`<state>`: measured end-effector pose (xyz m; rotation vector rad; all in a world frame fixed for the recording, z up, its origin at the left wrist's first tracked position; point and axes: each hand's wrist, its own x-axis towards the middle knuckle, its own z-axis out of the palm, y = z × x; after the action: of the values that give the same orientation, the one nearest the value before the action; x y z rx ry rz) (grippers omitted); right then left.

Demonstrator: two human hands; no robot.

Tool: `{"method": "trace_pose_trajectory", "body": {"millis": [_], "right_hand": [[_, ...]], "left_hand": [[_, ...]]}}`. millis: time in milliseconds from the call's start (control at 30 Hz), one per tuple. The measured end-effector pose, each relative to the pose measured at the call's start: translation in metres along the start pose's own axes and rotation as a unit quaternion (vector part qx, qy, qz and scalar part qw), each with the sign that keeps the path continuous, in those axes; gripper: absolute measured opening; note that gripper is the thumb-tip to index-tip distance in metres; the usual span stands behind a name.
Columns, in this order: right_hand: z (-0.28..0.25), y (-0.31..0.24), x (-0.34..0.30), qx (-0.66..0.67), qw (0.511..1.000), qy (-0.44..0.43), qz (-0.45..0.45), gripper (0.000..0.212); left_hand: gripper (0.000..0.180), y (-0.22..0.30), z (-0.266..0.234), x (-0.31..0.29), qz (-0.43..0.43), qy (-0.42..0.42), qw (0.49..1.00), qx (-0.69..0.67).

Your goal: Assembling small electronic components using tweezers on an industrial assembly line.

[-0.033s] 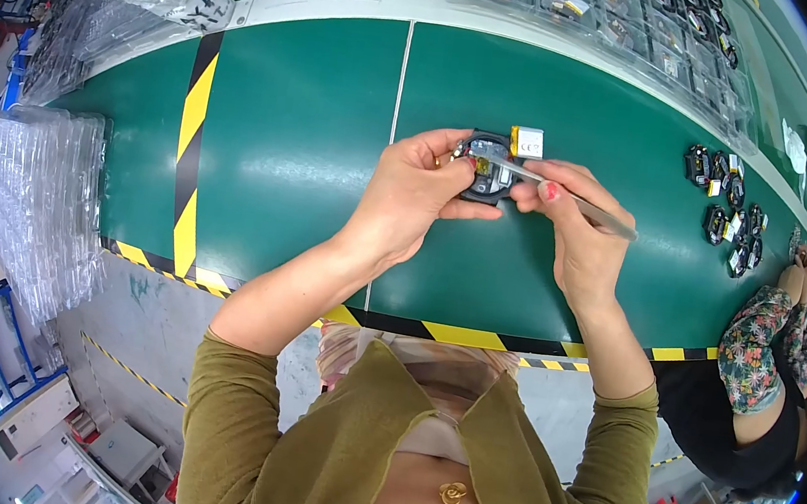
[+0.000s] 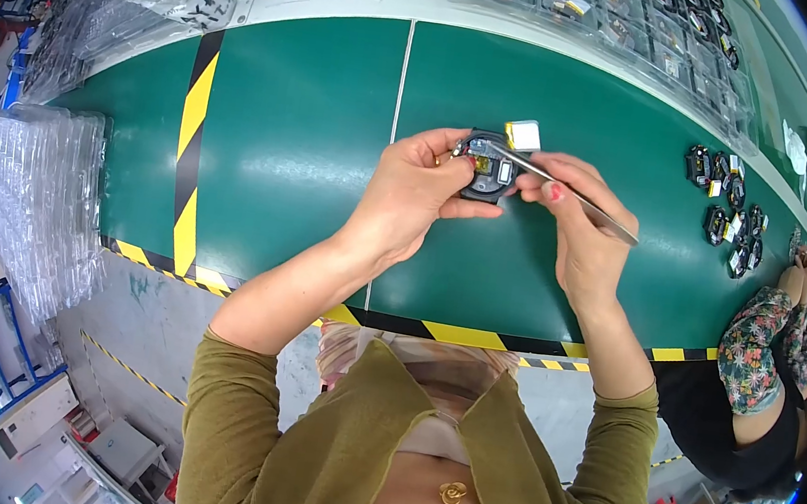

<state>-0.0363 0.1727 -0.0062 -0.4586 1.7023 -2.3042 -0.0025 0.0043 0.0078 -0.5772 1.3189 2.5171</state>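
Above the green table I hold a round black device housing (image 2: 478, 193) with an exposed circuit board inside. My left hand (image 2: 420, 175) is closed around its left side, thumb on the near-left rim. From the housing's far right edge sticks out a small silver-white battery (image 2: 524, 135) with a yellow edge. My right hand (image 2: 579, 213) is closed on metal tweezers (image 2: 571, 198), slanting down from right to left. Their tip lies over the upper part of the open housing; whether it touches anything cannot be made out.
Several similar black devices with batteries (image 2: 731, 207) lie in a group at the right. Clear trays of parts (image 2: 614, 16) stand beyond the far ledge. Stacked clear plastic trays (image 2: 42, 198) are at the left edge. A co-worker's arm (image 2: 757, 341) is at the right.
The tweezers' tip has shifted away from me, toward the housing's far edge. The battery has tilted and moved slightly left and up. My left hand stays put.
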Motion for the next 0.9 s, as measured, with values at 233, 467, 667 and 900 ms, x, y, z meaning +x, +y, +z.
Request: {"method": "trace_pose_trajectory", "body": {"millis": [233,467,667,900], "right_hand": [[0.002,-0.002,-0.004,-0.109,0.992,-0.053,-0.045,0.018],[0.002,0.0,-0.005,-0.222,0.968,-0.074,-0.092,0.016],[-0.004,-0.01,0.0,-0.059,0.997,-0.029,0.048,0.017],[-0.001,-0.011,0.001,0.076,0.993,0.0,0.094,0.019]], "left_hand": [[0.026,-0.005,-0.005,0.003,0.009,0.025,0.999,-0.023],[0.027,-0.005,-0.003,0.003,0.004,0.027,1.0,-0.011],[0.027,-0.003,-0.002,0.001,0.011,-0.021,0.999,-0.021],[0.027,-0.004,-0.003,0.001,0.007,-0.025,0.999,-0.041]]}}
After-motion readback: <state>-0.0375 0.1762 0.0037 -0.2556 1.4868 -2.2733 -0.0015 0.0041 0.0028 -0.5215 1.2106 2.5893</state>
